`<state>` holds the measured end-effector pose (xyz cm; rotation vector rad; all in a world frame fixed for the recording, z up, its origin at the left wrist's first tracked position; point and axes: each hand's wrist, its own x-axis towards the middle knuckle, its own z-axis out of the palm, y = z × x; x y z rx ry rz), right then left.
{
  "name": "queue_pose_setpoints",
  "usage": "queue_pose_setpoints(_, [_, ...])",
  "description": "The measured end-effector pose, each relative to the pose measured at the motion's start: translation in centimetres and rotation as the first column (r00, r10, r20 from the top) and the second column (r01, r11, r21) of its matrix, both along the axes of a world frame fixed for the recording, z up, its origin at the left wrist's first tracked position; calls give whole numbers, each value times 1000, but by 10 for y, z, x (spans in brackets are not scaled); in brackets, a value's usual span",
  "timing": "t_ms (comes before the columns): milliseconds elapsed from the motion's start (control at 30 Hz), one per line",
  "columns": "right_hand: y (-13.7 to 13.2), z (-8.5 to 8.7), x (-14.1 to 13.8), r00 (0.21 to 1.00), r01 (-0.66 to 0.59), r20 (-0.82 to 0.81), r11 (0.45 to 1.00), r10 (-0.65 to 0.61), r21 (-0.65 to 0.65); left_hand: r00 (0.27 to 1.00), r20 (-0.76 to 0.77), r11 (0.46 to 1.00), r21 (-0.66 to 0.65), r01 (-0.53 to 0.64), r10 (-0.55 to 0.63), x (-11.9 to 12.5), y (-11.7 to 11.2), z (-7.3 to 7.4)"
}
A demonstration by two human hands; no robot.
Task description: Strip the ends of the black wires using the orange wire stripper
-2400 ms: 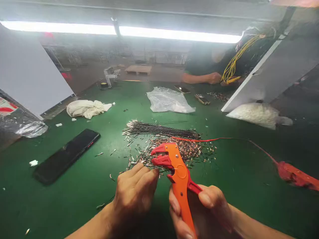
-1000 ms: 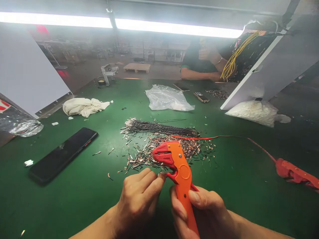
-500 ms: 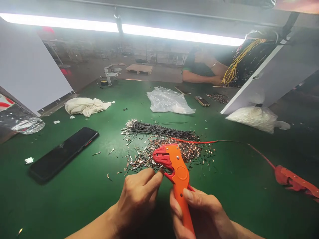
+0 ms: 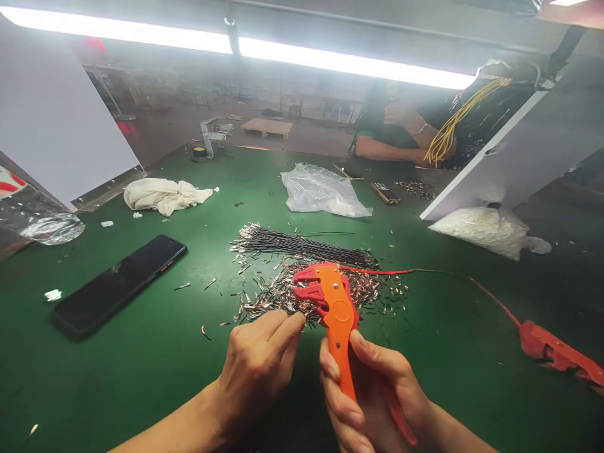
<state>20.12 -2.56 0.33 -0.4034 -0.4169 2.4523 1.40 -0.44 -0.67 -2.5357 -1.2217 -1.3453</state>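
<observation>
My right hand grips the handles of an orange and red wire stripper, whose jaws point away from me and stand slightly apart. My left hand is beside it on the left, fingers pinched together close to the jaws; what they pinch is too small to make out. Just beyond the jaws lies a heap of cut wire scraps, and behind that a bundle of thin dark wires.
The table is a green mat. A black phone lies at the left, a white cloth behind it, a clear bag farther back. A red tool with a red cord is at the right. Another person sits across.
The stripper's jaws were shut half a second ago and now stand slightly apart. My right hand's grip on the handles has loosened. My left hand stays pinched beside the jaws.
</observation>
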Motion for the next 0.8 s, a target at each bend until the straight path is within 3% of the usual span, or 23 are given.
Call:
queue_pose_setpoints(167, [12,6,4,972,132,180,985,-151,112,997,-42,998,-5,-69,68,-5,12,0])
queue_pose_setpoints(300, [24,10,14,867,224,352,907,-352,356,990,-118,996,-21,-82,79,-5,17,2])
queue_pose_setpoints(367, [27,10,16,843,224,370,880,-390,418,984,-169,997,-40,-64,56,-4,18,3])
queue_pose_setpoints(633, [22,9,14,860,102,393,864,-325,492,979,-205,994,-107,-23,0,5,12,9])
queue_pose_setpoints(800, [23,9,17,893,142,340,902,-294,407,979,-199,989,-145,7,-36,9,8,11])
